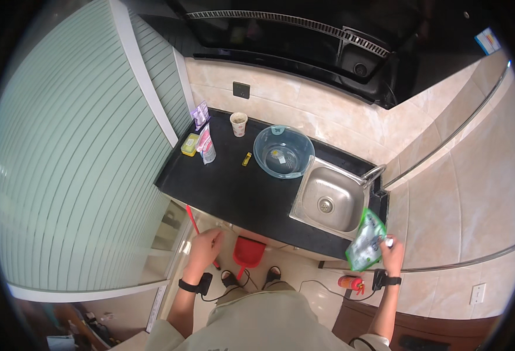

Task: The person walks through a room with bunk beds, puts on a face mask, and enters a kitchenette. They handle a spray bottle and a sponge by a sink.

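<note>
My right hand grips a green-edged, silvery-white spouted pouch by its upper corner, beside a white cap. The pouch hangs tilted over the counter's front right corner, just by the steel sink. My left hand is raised in front of the counter with its fingers curled closed. Whatever it may hold is hidden. A red stick handle passes behind that hand; I cannot tell whether they touch.
On the black counter stand a blue basin, paper cup, yellow box, pink-white pouch, purple packet and small yellow item. Below are a red dustpan and fire extinguisher. The faucet rises beside the sink.
</note>
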Available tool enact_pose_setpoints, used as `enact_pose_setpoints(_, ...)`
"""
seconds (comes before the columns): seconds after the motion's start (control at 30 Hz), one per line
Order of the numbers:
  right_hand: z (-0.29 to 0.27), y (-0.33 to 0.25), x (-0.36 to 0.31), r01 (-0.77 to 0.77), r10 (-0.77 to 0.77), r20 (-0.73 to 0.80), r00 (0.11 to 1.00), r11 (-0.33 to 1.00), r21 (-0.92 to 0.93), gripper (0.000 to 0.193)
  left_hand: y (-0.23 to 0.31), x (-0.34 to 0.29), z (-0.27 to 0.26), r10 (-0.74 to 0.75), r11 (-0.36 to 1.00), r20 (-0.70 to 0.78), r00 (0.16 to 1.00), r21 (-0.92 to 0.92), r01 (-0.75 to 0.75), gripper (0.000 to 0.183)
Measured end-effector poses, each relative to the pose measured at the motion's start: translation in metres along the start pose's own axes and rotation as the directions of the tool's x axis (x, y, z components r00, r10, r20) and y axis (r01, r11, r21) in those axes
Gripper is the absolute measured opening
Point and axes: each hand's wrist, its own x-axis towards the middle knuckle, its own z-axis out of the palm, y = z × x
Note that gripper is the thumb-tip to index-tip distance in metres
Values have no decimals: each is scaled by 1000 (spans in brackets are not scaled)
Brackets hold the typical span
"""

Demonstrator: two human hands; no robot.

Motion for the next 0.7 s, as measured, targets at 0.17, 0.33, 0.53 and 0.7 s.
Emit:
enact_pose_setpoints(0.17,3,-107,-43,146,-190,380,905,979,140,18,-1,-1,9,113,987,135,984,-132,-96,35)
enact_pose_setpoints(0.33,41,-191,-62,393,-446,562,696,892,222,22,18,-5,19,504,864,117,856,-94,-495,57)
enact_pose_setpoints(0.53,104,-243,-55,501,-672,582,458,736,455,22,4,1,-3,364,931,470,804,-193,-309,39)
enact_pose_setpoints(0.7,148,-262,-40,440,-576,582,575,817,373,47,-2,15,-22,291,952,216,932,-159,-261,22)
